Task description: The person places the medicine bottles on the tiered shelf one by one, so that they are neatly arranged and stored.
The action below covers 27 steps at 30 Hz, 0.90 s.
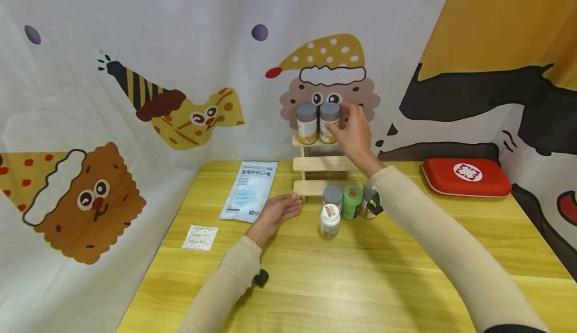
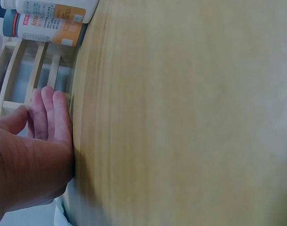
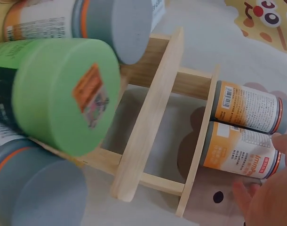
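Two grey-capped pill bottles with white and orange labels stand side by side on the top tier of a small wooden step rack [image 1: 321, 163]. My right hand [image 1: 356, 131] grips the right-hand pill bottle [image 1: 329, 115], thumb across its front and fingers at its far side. To its left stands the other pill bottle [image 1: 307, 125]; both also show in the right wrist view. My left hand [image 1: 276, 214] is held low with fingers straight, the fingertips right at the rack's lower left corner. In the left wrist view its palm [image 2: 37, 160] faces the rack and holds nothing.
In front of the rack stand a small white bottle [image 1: 330, 221], a green-capped bottle [image 1: 352, 203] and grey-capped bottles [image 1: 332, 194]. A mask packet [image 1: 249, 193] and a blister pack [image 1: 200, 238] lie left. A red first-aid case [image 1: 467, 177] sits back right, near the cloth backdrop.
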Motion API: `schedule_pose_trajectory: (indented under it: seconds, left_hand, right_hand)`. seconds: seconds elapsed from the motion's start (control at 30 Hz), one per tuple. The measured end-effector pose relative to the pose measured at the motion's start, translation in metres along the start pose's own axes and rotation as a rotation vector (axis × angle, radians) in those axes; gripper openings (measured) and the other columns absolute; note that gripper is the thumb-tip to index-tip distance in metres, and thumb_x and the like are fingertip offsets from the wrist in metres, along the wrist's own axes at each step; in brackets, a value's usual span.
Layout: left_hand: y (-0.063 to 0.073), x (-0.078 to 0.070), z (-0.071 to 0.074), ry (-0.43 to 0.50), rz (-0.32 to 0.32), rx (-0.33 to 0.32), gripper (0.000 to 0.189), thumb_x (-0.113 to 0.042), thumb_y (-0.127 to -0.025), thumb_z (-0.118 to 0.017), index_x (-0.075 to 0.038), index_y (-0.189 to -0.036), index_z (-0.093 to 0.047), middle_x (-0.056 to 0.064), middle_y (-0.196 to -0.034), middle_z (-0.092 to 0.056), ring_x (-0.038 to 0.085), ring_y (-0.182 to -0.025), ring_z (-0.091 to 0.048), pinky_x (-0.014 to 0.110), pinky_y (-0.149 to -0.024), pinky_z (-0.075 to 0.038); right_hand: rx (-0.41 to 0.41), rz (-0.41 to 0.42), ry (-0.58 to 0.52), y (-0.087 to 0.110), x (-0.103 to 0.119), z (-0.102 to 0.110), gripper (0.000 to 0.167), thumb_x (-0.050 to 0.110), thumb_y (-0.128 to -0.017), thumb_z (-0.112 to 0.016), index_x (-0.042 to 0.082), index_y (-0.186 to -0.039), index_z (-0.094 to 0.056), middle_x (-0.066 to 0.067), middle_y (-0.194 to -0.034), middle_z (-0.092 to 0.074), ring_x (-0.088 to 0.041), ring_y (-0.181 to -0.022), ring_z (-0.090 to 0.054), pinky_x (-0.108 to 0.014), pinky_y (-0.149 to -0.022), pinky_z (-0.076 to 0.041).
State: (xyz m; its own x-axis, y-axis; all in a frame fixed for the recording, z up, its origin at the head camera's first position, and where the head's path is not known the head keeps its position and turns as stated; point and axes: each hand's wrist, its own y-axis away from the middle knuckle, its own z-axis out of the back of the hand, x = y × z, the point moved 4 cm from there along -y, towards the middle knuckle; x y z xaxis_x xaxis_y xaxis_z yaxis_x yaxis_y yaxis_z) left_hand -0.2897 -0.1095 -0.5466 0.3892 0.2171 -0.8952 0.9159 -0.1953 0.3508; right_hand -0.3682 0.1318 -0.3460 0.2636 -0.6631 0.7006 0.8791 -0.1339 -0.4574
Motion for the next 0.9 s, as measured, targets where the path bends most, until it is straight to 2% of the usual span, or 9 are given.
schedule_pose_trajectory:
  seconds: [0.23, 0.6, 0.9]
  left_hand:
    - [0.000, -0.001, 0.000, -0.004, -0.001, 0.010, 0.037, -0.022, -0.108, -0.063, 0.003, -0.136, -0.064, 0.016, -0.125, -0.076, 0.020, -0.108, -0.077, 0.035, -0.102, -0.065]
    - [-0.001, 0.000, 0.000, -0.001, 0.002, 0.000, 0.036, -0.021, -0.108, -0.065, 0.004, -0.134, -0.065, 0.015, -0.121, -0.077, 0.019, -0.105, -0.077, 0.036, -0.103, -0.065]
    - [-0.001, 0.001, 0.000, -0.002, 0.003, -0.004, 0.035, -0.020, -0.107, -0.065, 0.003, -0.134, -0.066, 0.018, -0.124, -0.076, 0.018, -0.104, -0.077, 0.037, -0.104, -0.065]
  right_hand:
    - [-0.011, 0.015, -0.021, 0.011, -0.004, 0.011, 0.065, 0.033, -0.095, -0.082, 0.007, -0.146, -0.053, -0.017, -0.138, -0.057, -0.035, -0.124, -0.059, -0.054, -0.097, -0.055]
    - [-0.013, 0.118, -0.121, 0.034, -0.010, 0.026, 0.058, 0.020, -0.092, -0.084, -0.001, -0.139, -0.056, -0.019, -0.137, -0.060, -0.037, -0.125, -0.061, -0.054, -0.107, -0.057]
    - [0.036, 0.174, -0.172, 0.058, -0.012, 0.031, 0.053, 0.013, -0.092, -0.083, -0.003, -0.135, -0.059, -0.021, -0.132, -0.061, -0.035, -0.121, -0.060, -0.051, -0.109, -0.058]
